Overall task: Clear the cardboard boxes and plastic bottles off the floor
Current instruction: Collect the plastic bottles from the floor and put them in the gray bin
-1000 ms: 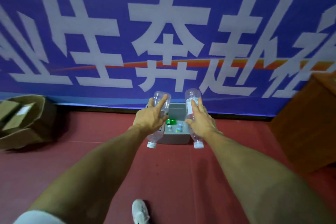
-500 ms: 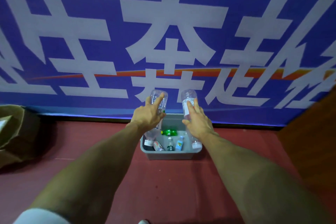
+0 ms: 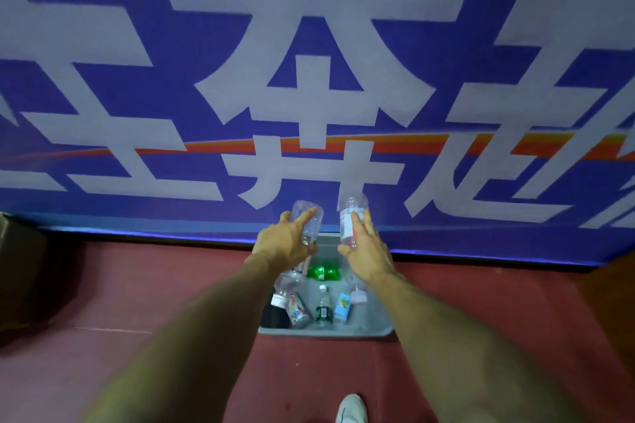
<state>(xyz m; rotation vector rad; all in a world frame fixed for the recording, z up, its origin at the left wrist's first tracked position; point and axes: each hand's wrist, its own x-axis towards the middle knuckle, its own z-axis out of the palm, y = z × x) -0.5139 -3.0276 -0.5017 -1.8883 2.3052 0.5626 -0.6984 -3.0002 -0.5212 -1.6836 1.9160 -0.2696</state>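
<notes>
Left hand is curled round a clear bottle, and a labelled bottle is gripped by the right hand; both are held cap-down over the grey bin at lower centre frame.

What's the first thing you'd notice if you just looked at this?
A huge blue banner with giant white characters fills the view ahead. Below it, the left hand grips a clear bottle and the right hand a labelled bottle, caps down, above a grey bin on the red floor. A bright green bottle lies inside.
</notes>
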